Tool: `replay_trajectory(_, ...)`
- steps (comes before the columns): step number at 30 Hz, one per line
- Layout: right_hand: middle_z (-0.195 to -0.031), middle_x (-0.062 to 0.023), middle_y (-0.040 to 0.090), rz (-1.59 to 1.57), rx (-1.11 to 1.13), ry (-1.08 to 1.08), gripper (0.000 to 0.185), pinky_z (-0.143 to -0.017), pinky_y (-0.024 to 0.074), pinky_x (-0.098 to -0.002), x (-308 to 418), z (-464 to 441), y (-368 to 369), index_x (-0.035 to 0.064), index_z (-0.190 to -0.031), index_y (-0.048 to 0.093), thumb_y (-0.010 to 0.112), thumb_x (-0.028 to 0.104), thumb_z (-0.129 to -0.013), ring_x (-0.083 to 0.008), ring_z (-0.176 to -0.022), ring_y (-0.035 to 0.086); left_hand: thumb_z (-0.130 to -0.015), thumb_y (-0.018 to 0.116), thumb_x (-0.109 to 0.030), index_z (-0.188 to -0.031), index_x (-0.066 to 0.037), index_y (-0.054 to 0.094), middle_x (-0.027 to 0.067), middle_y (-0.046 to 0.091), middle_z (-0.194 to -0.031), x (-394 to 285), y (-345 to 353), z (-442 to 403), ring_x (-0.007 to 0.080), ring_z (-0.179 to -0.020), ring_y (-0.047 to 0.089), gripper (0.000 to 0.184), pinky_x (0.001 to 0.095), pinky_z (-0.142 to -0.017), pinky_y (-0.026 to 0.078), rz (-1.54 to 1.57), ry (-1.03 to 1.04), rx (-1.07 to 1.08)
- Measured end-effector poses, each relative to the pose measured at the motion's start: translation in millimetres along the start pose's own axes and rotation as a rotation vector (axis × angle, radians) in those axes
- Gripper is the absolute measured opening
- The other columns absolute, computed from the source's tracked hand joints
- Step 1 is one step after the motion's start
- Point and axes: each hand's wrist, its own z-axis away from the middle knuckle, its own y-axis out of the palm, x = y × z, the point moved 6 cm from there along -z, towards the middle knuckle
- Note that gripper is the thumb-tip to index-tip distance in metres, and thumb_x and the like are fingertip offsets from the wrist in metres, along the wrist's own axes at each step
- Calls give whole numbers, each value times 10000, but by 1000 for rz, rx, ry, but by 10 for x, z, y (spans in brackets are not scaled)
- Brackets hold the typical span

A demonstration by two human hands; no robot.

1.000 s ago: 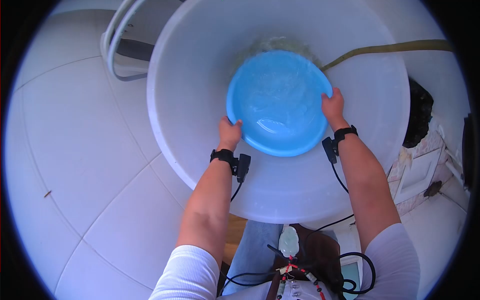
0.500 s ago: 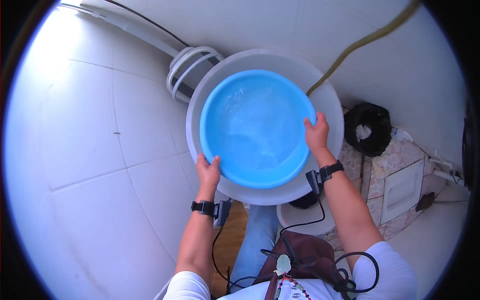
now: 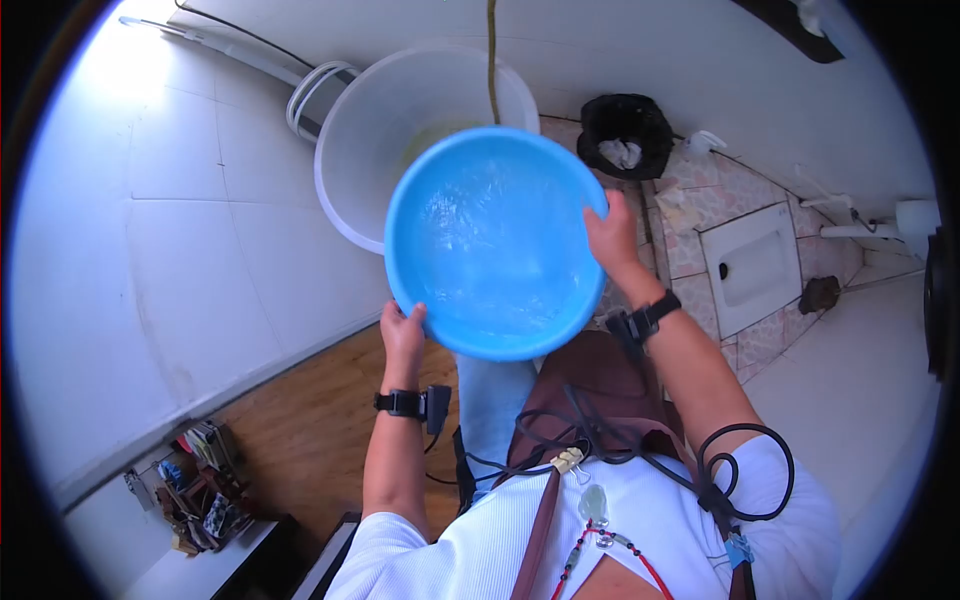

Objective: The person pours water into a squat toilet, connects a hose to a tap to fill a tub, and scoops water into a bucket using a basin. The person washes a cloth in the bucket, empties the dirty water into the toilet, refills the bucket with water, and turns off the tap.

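Observation:
Both my hands carry a round light-blue basin (image 3: 394, 235) with clear, rippling water in it. My left hand (image 3: 403, 340) grips the rim at the lower left, thumb over the edge. On the right side, my right hand (image 3: 612, 238) is closed on the rim, its thumb on the inner side. The fingers under the rim are hidden. Just beyond the basin stands a large white tub (image 3: 355, 140), its near right part covered by the basin. An olive-coloured hose (image 3: 492, 60) hangs down into the tub.
Right of the tub is a bin with a black bag (image 3: 630, 115). A white squat toilet (image 3: 765, 285) is set in the tiled floor farther right. Wooden flooring (image 3: 300, 410) lies at lower left, near a cluttered white surface (image 3: 190, 570). Cables hang across my front.
I have drawn the basin away from over the tub and towards my body. The view has shifted, showing the tub's inside and the wooden floor. Both hands keep hold of the rim.

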Motion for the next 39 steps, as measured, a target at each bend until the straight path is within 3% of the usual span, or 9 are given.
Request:
replay_trajectory(7,-837,-190,594,153,101,276,225,-719,458,-391,-736,1005,-775,-27,-921,536,601,68,-727,-321,-791,593,-818,566,-49,-939,30,479,101,579,-793,894,472,965,166,-613,578,170,289,-501,496,9,-313,148)
replay_trajectory(12,-843,-200,594,279,131,401,238,-729,459,-389,-1284,1324,-785,-34,-935,538,595,54,-721,-325,-795,593,-814,573,-37,-1002,51,486,131,588,-886,1462,744,1034,197,-700,592,226,322,-618,507,-34,-450,205)
replay_trajectory(21,-859,-241,599,343,196,604,241,-747,454,-426,-2218,1700,-238,-48,-884,571,581,74,-677,-379,-826,589,-772,576,-43,-948,80,556,146,613,-837,1793,688,305,203,-689,601,215,314,-599,478,-352,-356,242)
replay_trajectory(26,-891,-270,596,348,331,788,274,-754,450,-424,-2328,1605,-19,-83,-877,572,565,78,-656,-394,-865,584,-669,590,-71,-961,91,553,220,613,-870,1331,621,-48,315,-755,633,336,387,-668,515,-529,-407,308)
replay_trajectory(30,-799,-212,608,269,316,988,232,-620,464,-410,-2196,1466,-142,-82,-841,578,572,80,-675,-332,-721,600,-684,569,-65,-1003,67,546,198,611,-906,1397,683,-250,299,-749,636,346,362,-606,524,-654,-270,259)
replay_trajectory(32,-737,-169,608,155,307,1127,198,-533,464,-392,-2054,1356,-208,-65,-817,585,582,88,-691,-285,-629,597,-736,541,-57,-991,63,544,172,617,-868,1289,743,-118,283,-706,641,282,312,-525,515,-458,-616,491)
replay_trajectory(34,-612,-63,540,-211,294,1190,147,-395,386,-293,-1776,1205,-174,7,-731,575,612,149,-739,-158,-478,501,-744,547,-23,-933,53,547,175,616,-844,1242,704,-48,238,-654,620,203,285,-485,484,-385,-718,571)
replay_trajectory(36,-581,-39,509,-226,312,1151,170,-376,350,-261,-1397,984,-216,33,-698,557,620,181,-753,-128,-454,467,-795,521,-24,-851,41,570,171,629,-784,1141,705,79,155,-534,574,99,221,-410,426,-348,-841,742)
replay_trajectory(39,-525,-10,451,-236,331,1078,285,-337,305,-237,-949,699,-161,62,-629,517,625,280,-778,-101,-399,418,-840,487,-98,-855,22,586,173,637,-759,1488,767,202,122,-492,560,156,181,-387,386,-213,-1004,1019)
